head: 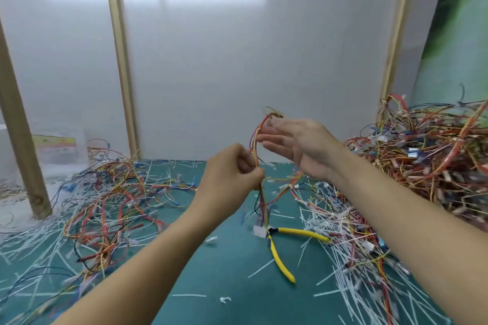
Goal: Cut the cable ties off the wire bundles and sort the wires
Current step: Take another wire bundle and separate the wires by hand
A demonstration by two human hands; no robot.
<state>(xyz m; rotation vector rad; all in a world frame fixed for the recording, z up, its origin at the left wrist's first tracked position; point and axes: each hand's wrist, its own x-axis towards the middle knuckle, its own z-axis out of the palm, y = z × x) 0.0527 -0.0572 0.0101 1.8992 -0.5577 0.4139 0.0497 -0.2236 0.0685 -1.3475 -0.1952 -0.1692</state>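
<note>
Nearest, 6 o'clock: yellow cutters (279,256) lie idle on the green mat (224,277), among the cut ties (340,219). Centre: left hand (232,174) grips the wire bundle (254,145); right hand (298,145), fingers nearly straight, touches its top. Freed wires (111,192) at 9 o'clock and a tangled heap (427,155) at 2 o'clock suggest much remains; beyond stand white panels (211,47) and wooden posts (120,60).

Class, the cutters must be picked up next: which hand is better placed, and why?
Probably the right hand: its fingers are straight, barely touching the wire bundle, which the left hand grips firmly. The yellow cutters lie below, slightly towards the right.
</note>
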